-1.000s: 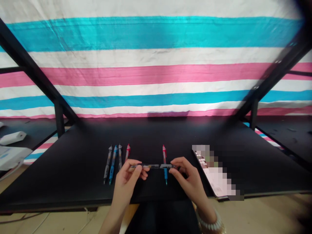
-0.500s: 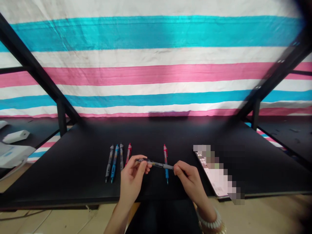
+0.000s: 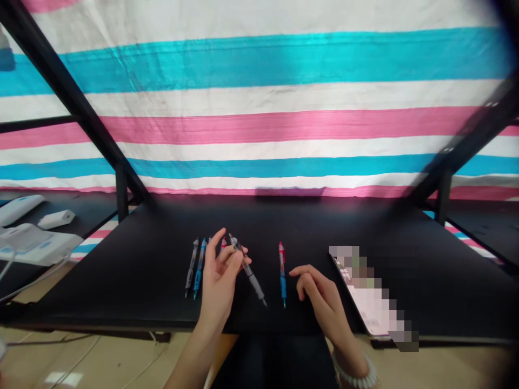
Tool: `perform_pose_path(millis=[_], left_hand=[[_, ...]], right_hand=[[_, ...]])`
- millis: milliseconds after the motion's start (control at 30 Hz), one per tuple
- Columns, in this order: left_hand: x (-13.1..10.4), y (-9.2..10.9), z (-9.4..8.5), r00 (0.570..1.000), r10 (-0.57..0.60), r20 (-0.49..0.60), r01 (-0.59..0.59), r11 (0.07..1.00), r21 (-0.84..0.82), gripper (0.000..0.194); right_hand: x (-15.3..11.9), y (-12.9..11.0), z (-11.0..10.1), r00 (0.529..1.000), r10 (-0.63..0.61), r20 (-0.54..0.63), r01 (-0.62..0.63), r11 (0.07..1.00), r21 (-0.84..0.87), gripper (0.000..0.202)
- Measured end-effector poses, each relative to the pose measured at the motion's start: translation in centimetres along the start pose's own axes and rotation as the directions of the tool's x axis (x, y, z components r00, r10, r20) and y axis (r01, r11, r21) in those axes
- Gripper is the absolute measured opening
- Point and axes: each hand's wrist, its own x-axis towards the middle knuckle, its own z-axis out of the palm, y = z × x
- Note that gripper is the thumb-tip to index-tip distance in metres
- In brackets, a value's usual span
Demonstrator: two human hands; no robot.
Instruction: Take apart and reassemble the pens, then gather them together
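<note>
Our left hand [image 3: 221, 278] is raised a little over the near part of the table [image 3: 133, 270], its thumb and fingers pinched on the upper part of a grey pen [image 3: 247, 270]. The pen slants down and to the right, its tip pointing toward the table's near edge, just left of a red and blue pen [image 3: 282, 273]. Our right hand [image 3: 320, 297] has nothing in it. Its fingers are loosely curled and apart, and it hovers just above the table, right of the red and blue pen and well clear of the grey one. A pale beaded bracelet [image 3: 357, 373] circles that wrist.

From this single head view, the table is black and matte. Left of our left hand lies a row of pens [image 3: 197, 267] side by side, pointing toward us: a grey one, a blue one, and others partly hidden behind our fingers, one with a red top. The red and blue pen lies alone between our two hands, also pointing toward us. Near the right hand, at the table's near right, lies a flat object [image 3: 371, 294] that is blurred out. Behind the table hangs a cloth [image 3: 259, 108] striped in white, turquoise and pink. Black frame bars [image 3: 73, 102] slant across it on both sides. At far left sit white devices [image 3: 28, 237] on another black surface.
</note>
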Motion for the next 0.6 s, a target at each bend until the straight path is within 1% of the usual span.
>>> perform_pose_path(millis=[100, 167, 267, 367, 467, 600], left_hand=[[0.3, 0.4, -1.0, 0.999, -0.009, 0.034, 0.009, 1.000, 0.024, 0.051], [0.4, 0.3, -1.3, 0.998, -0.025, 0.049, 0.023, 0.999, 0.035, 0.045], [0.6, 0.1, -1.3, 0.996, -0.061, 0.067, 0.060, 0.998, 0.020, 0.043], [0.9, 0.2, -1.2, 0.992, -0.087, 0.090, 0.086, 0.996, 0.017, 0.045], [1.4, 0.7, -1.3, 0.991, -0.086, 0.104, 0.082, 0.996, 0.048, 0.048], [2.3, 1.5, -1.8, 0.988, -0.054, 0.142, 0.041, 0.995, 0.090, 0.044]], right_hand=[[0.0, -0.1, 0.1, 1.000, 0.015, 0.004, -0.015, 1.000, -0.014, 0.038], [0.0, -0.1, 0.1, 1.000, 0.023, 0.001, -0.023, 0.999, -0.026, 0.038], [0.0, -0.1, 0.1, 1.000, 0.029, 0.003, -0.029, 0.999, -0.040, 0.038], [0.0, 0.0, 0.0, 0.999, 0.029, 0.015, -0.029, 0.998, -0.047, 0.039], [0.0, 0.1, 0.0, 0.999, 0.033, 0.019, -0.032, 0.998, -0.049, 0.039], [0.0, 0.2, -0.1, 0.999, 0.038, 0.034, -0.036, 0.998, -0.052, 0.040]])
